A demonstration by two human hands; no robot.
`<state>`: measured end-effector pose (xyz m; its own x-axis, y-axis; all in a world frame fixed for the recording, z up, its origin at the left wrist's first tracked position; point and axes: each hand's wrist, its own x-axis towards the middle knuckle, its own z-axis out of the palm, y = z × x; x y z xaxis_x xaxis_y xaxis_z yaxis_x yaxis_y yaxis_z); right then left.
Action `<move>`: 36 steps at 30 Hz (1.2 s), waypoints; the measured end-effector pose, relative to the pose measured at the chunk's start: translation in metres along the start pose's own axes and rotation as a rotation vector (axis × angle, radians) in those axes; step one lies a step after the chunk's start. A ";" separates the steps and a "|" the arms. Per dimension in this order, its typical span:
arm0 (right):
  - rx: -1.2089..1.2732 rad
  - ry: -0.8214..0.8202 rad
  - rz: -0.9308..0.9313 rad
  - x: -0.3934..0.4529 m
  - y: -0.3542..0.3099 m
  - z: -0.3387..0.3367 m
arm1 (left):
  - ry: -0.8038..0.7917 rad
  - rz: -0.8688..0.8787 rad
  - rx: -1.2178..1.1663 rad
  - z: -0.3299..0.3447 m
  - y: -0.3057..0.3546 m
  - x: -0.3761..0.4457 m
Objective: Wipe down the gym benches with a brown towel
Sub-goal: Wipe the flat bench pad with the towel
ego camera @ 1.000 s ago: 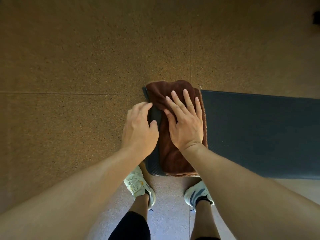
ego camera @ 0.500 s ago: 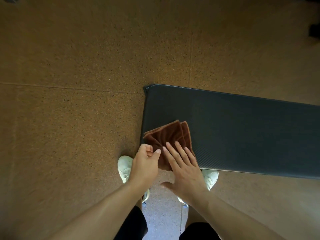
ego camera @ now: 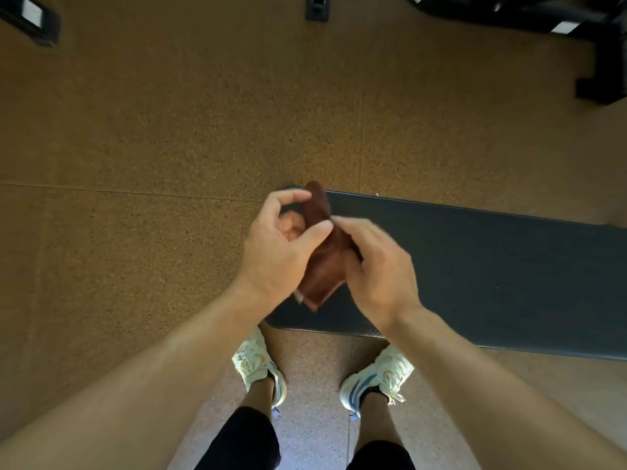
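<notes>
The brown towel (ego camera: 324,266) is folded small and held up in the air between both hands, above the left end of the dark padded bench (ego camera: 492,266). My left hand (ego camera: 278,252) pinches the towel's left side with thumb and fingers curled. On the towel's right side, my right hand (ego camera: 376,266) grips it, and the fingers look blurred. The towel's top end sticks up past my fingers. The bench pad runs from under my hands out to the right edge of the view.
Speckled brown rubber floor (ego camera: 135,198) surrounds the bench. My two white sneakers (ego camera: 258,364) stand just in front of it. Black equipment feet and frames (ego camera: 604,69) sit at the top right, and two smaller black feet (ego camera: 30,18) stand along the top left.
The towel lay pressed flat on the bench end, was slid to the near edge, and is now lifted off the pad and bunched between both hands.
</notes>
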<state>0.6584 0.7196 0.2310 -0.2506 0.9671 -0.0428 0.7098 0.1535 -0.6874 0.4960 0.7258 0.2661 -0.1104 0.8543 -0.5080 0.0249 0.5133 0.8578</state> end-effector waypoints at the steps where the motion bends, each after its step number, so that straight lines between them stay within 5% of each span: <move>1: -0.024 0.074 -0.053 0.004 0.000 -0.002 | -0.016 0.042 -0.023 0.001 0.006 0.004; 5: -0.169 0.145 -0.117 -0.003 0.020 0.004 | -0.066 0.007 -0.026 0.007 0.000 0.009; 8: -0.365 -0.167 -0.012 -0.039 0.044 0.023 | -0.128 -0.232 0.205 0.009 -0.046 0.005; 11: -0.497 -0.424 0.073 -0.078 0.057 0.038 | -0.155 -0.172 0.621 0.007 -0.087 -0.009; 14: -0.462 -0.239 0.063 -0.074 0.062 0.053 | -0.181 0.015 0.880 0.011 -0.098 -0.018; 20: -0.534 -0.311 0.141 0.004 0.080 0.092 | -0.196 -0.118 1.133 0.037 -0.090 0.006; 29: -0.584 -0.333 0.183 -0.134 0.130 0.056 | -0.378 -0.318 1.322 0.084 -0.081 0.039; 36: -0.505 -0.277 0.089 -0.017 0.160 0.029 | -0.250 -0.318 1.416 0.102 -0.098 0.038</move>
<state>0.7571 0.7215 0.1009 -0.2904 0.9021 -0.3192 0.9450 0.2177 -0.2442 0.5903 0.7161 0.1550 -0.1298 0.6087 -0.7827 0.9793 0.2025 -0.0048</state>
